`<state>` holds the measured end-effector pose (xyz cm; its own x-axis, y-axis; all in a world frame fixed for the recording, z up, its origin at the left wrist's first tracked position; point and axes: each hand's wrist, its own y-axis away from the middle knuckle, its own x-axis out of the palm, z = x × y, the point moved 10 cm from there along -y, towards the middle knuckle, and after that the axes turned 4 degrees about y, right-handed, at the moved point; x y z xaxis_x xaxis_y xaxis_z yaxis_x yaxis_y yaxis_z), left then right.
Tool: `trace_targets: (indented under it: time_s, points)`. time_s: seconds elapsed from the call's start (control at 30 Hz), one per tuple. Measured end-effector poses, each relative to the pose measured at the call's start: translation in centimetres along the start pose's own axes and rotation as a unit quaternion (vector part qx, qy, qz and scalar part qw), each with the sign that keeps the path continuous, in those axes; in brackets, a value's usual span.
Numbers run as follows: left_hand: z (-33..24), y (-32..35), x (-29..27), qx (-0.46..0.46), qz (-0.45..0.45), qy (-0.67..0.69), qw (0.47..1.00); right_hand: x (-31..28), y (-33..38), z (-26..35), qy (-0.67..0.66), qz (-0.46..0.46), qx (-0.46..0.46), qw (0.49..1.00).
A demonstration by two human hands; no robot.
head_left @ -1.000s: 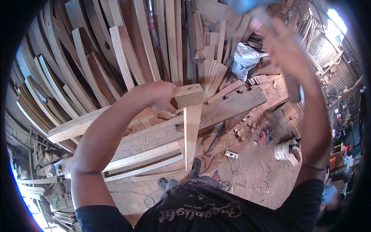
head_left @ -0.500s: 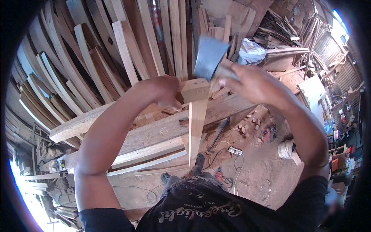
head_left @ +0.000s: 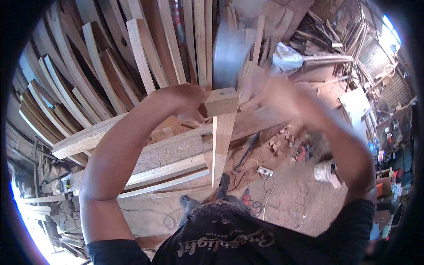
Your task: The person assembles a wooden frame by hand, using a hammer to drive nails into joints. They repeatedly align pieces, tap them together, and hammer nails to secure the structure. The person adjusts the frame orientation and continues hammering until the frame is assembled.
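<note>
My left hand [head_left: 189, 102] wraps round the end of a short wooden block [head_left: 219, 102], with its thumb below. Small dark spots mark the block's top face. Joined under the block is a long, pale, tapering wooden piece [head_left: 223, 137] that reaches down toward my feet. My right hand [head_left: 282, 95], smeared by motion, is closed on the wooden handle of a broad-bladed metal tool [head_left: 229, 57]. The grey-blue blade is a blur just beyond the block, and its exact kind cannot be made out. Whether blade and block touch is unclear.
A thick timber beam [head_left: 174, 148] crosses under the work. Many curved boards [head_left: 141, 53] lean at the far left. On the floor are a power strip [head_left: 265, 171] with cables, small wood offcuts [head_left: 278, 143] and a white bucket [head_left: 324, 171]. Scrap wood [head_left: 320, 33] fills the far right.
The tool's blade has moved a little left and away, blurring, and my right hand has moved with it. The left hand and the block have shifted only slightly to the left.
</note>
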<state>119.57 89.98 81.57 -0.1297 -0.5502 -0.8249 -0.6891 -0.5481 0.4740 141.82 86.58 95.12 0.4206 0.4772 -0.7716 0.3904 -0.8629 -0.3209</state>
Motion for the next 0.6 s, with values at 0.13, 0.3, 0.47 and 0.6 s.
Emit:
trace_targets:
  time_s: [0.13,0.3,0.47,0.6]
  points:
    - [-1.0,-0.3,-0.7,0.003,-0.015,-0.025,1.0,-3.4,1.1,4.5,-0.299,0.208,0.115,0.924]
    - [-0.7,1.2,-1.1,-0.025,-0.03,-0.02,0.999,-18.5,-1.7,-1.9,-0.3,0.001,0.274,0.914]
    - [-2.1,0.3,-0.9,-0.019,-0.01,-0.037,0.999,-8.6,0.0,-0.4,-0.149,-0.061,0.108,0.981]
    - [-1.1,0.2,-0.5,0.013,-0.02,-0.033,0.999,-0.7,1.7,8.4,-0.232,0.286,0.018,0.929]
